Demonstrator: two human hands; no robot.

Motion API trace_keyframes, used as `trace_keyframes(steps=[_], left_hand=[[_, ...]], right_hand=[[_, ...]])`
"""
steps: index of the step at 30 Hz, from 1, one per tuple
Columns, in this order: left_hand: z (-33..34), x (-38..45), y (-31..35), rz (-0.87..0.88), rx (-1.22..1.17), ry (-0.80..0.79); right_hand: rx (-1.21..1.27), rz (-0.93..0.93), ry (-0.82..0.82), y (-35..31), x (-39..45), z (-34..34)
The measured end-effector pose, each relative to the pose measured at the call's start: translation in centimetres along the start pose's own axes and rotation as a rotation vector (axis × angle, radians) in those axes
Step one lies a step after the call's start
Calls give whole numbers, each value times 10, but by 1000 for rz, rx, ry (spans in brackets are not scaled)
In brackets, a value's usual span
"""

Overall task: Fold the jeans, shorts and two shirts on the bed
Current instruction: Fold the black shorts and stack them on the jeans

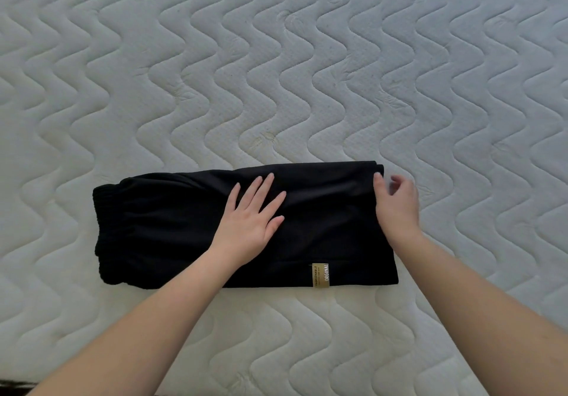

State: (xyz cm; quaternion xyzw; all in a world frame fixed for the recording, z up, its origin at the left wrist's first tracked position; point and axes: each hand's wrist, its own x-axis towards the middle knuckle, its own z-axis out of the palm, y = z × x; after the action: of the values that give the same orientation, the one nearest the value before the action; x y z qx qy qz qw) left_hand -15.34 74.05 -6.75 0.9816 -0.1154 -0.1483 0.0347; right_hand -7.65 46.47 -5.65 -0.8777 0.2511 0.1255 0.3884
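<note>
Black shorts point(172, 229) lie folded in half lengthwise on the white quilted mattress point(276, 57), elastic waistband at the left, leg hems at the right. A small gold label point(321, 275) shows near the front edge. My left hand point(253, 220) rests flat on the middle of the shorts, fingers spread. My right hand point(398, 208) is at the right end, thumb and fingers pinching the far hem corner. The jeans and both shirts are out of view.
The mattress fills the whole view, with bare quilted surface on all sides of the shorts. A dark patch point(15, 385) shows at the bottom left corner.
</note>
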Motion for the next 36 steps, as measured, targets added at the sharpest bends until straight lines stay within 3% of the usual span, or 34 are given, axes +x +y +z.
trace_keyframes(steps=[4, 7, 12, 20, 25, 32, 36], left_hand=[[15, -4, -8, -30, 57, -49], [28, -16, -8, -59, 72, -37], [35, -16, -4, -58, 45, -32], [32, 14, 61, 80, 20, -14], [32, 36, 126, 268, 16, 60], [40, 39, 134, 239, 55, 15], [34, 43, 135, 249, 66, -41]], right_hand=[[-232, 228, -187, -14, 15, 8], [-424, 85, -148, -10, 9, 14], [-358, -116, -108, 11, -5, 6], [-146, -70, -52, 65, 15, -54], [-111, 10, 45, 116, 34, -114], [-28, -15, -139, 140, 33, -139], [1, -35, -97, 134, 28, -136]])
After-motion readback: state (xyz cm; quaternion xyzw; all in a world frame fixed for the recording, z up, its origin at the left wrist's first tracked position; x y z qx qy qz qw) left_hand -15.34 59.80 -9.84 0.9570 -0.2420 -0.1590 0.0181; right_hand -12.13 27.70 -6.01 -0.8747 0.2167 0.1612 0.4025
